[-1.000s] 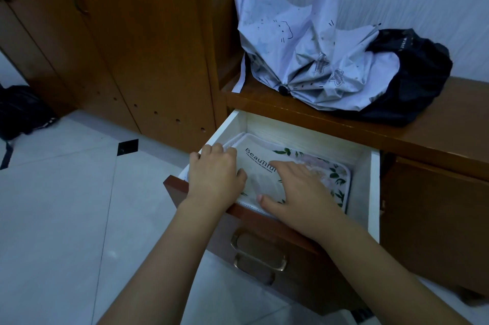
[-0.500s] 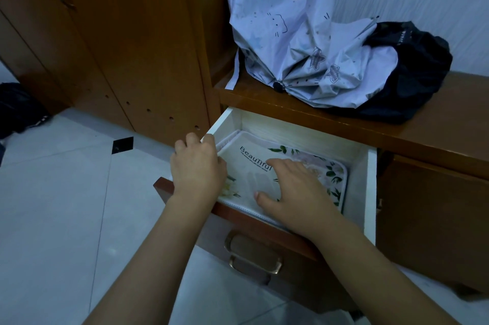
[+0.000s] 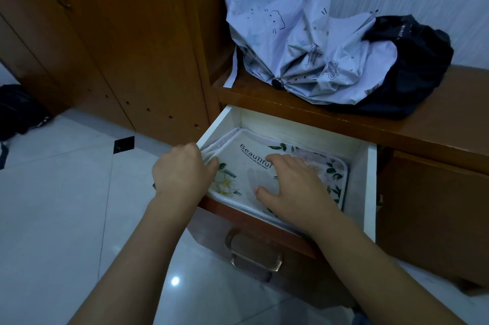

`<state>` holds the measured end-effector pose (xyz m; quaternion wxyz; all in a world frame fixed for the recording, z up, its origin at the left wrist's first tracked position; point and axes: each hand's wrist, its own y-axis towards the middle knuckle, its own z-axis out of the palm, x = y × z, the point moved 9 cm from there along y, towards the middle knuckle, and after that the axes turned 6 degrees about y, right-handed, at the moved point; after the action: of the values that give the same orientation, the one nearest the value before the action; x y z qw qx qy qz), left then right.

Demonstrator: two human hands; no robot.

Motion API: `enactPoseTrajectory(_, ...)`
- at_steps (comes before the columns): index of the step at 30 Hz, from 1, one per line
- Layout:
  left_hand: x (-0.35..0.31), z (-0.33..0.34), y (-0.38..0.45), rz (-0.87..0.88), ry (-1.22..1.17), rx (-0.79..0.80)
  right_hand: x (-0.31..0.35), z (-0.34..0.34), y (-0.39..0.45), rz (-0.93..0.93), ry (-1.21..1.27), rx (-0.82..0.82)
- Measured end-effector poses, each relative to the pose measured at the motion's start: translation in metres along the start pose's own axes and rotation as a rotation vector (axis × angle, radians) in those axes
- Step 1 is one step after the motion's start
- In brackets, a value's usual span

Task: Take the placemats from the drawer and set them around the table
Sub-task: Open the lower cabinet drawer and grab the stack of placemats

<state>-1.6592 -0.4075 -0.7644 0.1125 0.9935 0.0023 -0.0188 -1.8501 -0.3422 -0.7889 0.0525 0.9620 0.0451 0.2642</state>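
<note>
A stack of white placemats [image 3: 238, 166] with flower prints and the word "Beautiful" lies flat in the open wooden drawer [image 3: 369, 192]. My left hand [image 3: 180, 174] sits at the stack's left edge, fingers curled round the edges of the mats. My right hand [image 3: 291, 187] lies on top of the stack with fingers spread flat, pressing it down. The mats' right part is covered by that hand.
A pale folded umbrella [image 3: 291, 41] and a black bag [image 3: 412, 65] lie on the bench top above the drawer. Tall wooden cabinet doors [image 3: 119, 47] stand to the left. White tiled floor [image 3: 66, 205] spreads below; the drawer handle [image 3: 251, 256] faces me.
My left hand slid from the drawer's front rim to the stack's left edge and curled its fingers into the mats. The right hand stayed on top.
</note>
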Motion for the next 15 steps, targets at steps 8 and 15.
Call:
enactPoseTrajectory(8,-0.033,-0.017,-0.015,0.157,-0.504,-0.029,0.006,-0.001,0.000,-0.009,0.041,-0.028)
enactPoseTrajectory(15,-0.065,-0.018,-0.025,0.260,-0.529,0.062,0.008,-0.009,-0.005,-0.045,0.123,-0.095)
